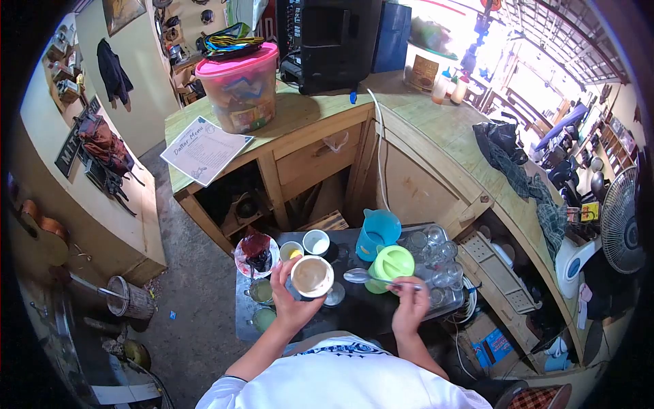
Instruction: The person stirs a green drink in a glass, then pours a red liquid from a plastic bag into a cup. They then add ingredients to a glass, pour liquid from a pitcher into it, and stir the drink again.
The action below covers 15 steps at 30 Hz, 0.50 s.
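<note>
My left hand (294, 310) is wrapped round a pale cup (313, 276) with brownish contents, tipped so its opening faces me. In my right hand (409, 305) is a metal spoon (357, 276), its bowl pointing left toward the cup. Behind the spoon stands a green lidded pitcher (394, 262), with a blue pitcher (379, 232) just beyond it. Past the cup are two white tubs, one with something yellow (293, 251) inside and one with white contents (316, 243). A plate (240, 264) bearing a dark red bag (257, 249) sits to their left.
Several clear glasses (443, 255) crowd a tray on the right of the dark table (354, 317). Glass mugs (261, 291) stand at its left edge. A wooden counter (306, 116) wraps round behind, holding a pink-lidded tub (242, 92) and a menu sheet (204, 150). A fan (620, 221) stands far right.
</note>
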Available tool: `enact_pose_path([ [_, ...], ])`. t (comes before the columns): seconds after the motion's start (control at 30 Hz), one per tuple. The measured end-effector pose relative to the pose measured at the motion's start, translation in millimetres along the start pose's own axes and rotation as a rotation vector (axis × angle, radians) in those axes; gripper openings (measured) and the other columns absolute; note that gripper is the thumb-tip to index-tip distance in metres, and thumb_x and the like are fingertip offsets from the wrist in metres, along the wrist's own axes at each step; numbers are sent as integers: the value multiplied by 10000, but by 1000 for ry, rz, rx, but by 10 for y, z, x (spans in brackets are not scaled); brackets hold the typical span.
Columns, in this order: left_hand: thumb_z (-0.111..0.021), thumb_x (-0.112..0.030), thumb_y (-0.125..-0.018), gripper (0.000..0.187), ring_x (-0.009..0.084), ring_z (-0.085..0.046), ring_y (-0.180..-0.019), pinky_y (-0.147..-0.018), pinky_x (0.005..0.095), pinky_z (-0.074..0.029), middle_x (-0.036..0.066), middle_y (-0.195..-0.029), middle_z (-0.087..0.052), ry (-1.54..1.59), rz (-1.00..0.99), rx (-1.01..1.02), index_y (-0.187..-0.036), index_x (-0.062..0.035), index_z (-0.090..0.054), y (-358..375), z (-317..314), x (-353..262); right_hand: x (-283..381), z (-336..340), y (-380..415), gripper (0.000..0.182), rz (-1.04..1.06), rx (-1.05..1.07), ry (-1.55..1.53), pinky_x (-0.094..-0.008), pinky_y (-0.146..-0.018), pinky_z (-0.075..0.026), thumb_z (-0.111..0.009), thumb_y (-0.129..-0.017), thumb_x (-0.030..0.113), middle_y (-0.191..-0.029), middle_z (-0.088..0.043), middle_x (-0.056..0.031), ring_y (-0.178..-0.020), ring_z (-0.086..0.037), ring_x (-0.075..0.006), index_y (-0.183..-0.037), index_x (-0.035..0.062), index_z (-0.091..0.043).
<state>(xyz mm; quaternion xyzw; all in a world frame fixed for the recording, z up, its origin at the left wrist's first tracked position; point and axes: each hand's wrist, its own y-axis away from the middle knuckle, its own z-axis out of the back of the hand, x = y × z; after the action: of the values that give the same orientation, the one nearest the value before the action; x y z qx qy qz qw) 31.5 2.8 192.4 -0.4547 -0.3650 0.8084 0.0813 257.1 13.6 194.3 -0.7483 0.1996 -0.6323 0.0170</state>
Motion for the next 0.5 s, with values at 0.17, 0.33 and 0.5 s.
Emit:
enact_pose_path([
  [0.17, -912, -227, -587, 1322, 328, -517, -1118, -941, 455, -409, 178, -1236, -508, -46, -201, 134, -1443, -127, 90, -397, 316, -707, 790, -53, -7, 124, 156, -95, -511, -354, -675, -527, -408, -1004, 154, -884, -569, -97, -842, -566, -215, -1028, 60, -484],
  [0.33, -873, -253, -659, 1281, 343, -583, -894, -717, 418, -478, 214, -1091, -639, 156, -398, -95, -1489, -232, 101, -551, 319, -1143, 1200, -174, 33, 135, 761, 274, -384, -383, -605, -581, -571, -928, 154, -850, -610, -133, -736, -594, -261, -978, 48, -504],
  [0.5, -801, -376, -728, 1210, 328, -601, -844, -621, 385, -428, 157, -1045, -672, 167, -476, -223, -1496, -240, 125, -574, 249, -1194, 1429, -242, -51, 63, 1059, 410, -148, -288, -563, -609, -642, -874, 111, -740, -609, -44, -725, -589, -149, -896, 111, -583],
])
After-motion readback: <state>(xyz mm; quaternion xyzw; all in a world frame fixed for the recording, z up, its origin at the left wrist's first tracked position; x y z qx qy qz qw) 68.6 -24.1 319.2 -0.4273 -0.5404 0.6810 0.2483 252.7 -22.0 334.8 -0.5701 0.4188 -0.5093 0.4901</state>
